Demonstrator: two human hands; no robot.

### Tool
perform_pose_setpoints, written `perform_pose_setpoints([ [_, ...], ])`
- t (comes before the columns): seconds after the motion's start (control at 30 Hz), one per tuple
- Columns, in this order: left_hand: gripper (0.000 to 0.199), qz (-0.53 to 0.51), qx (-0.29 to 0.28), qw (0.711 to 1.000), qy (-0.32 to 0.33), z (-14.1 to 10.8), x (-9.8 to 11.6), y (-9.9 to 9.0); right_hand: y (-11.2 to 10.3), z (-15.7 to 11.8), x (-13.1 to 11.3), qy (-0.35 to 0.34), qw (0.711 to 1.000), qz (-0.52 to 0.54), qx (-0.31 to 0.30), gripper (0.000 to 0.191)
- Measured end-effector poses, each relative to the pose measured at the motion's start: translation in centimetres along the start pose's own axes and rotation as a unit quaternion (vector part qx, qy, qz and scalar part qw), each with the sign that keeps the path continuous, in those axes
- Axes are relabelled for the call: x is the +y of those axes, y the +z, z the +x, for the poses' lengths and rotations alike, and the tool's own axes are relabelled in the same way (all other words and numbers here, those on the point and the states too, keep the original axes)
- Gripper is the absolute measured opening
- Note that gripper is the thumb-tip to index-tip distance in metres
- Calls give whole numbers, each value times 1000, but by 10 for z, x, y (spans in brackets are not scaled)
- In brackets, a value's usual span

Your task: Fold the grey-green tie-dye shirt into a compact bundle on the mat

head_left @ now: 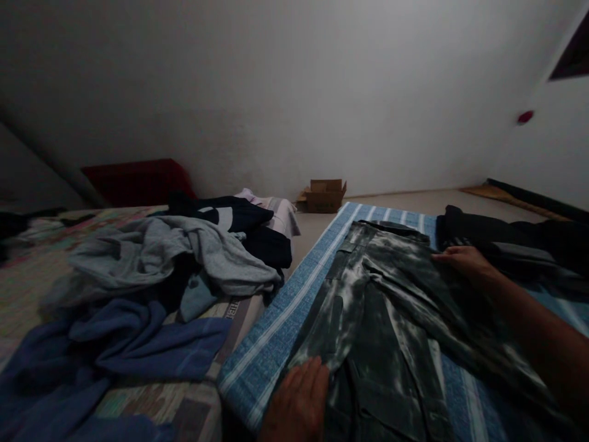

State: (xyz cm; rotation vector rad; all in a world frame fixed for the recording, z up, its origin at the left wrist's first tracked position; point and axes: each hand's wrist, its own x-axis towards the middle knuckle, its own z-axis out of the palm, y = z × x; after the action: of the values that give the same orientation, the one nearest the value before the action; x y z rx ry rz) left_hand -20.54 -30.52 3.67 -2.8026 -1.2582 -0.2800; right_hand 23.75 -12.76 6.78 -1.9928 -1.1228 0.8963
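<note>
Dark grey-green trousers (396, 264) with pale tie-dye-like patches lie spread on a blue striped cover (285, 307), waistband at the far end. One leg runs toward me and the other slants off to the right. My left hand (297, 399) rests flat on the outer edge of the left leg, fingers stretched and close together. At the right side of the trousers below the waistband, my right hand (464, 261) pinches the cloth between thumb and fingers.
On the left bed (202, 411) lie a heaped grey garment (184, 245), blue cloth (161, 350) and navy clothes (267, 242). Dark folded clothes (515, 239) lie to the right. Near the wall are a cardboard box (324, 197) and a red object (138, 181).
</note>
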Motion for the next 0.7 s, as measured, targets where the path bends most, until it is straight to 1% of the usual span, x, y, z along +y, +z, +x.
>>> perform_pose_setpoints([
  [0.07,62,1,14,1000,1,0,0,-1,-5,0,-3,50,997,51,-18,23],
  [0.17,63,9,21,1000,10,1,4,-3,-10,2,-1,73,996,54,-18,22],
  [0.33,69,13,25,999,25,0,8,0,-3,10,19,25,999,-37,-14,24],
  [0.47,70,17,40,998,34,-3,2,2,2,7,32,28,998,-48,-19,27],
  [0.6,69,18,58,996,60,-4,-6,10,-2,-5,41,59,995,-27,-75,38],
  [0.7,67,21,71,994,76,-2,-12,15,-7,-14,51,75,990,5,-120,38],
])
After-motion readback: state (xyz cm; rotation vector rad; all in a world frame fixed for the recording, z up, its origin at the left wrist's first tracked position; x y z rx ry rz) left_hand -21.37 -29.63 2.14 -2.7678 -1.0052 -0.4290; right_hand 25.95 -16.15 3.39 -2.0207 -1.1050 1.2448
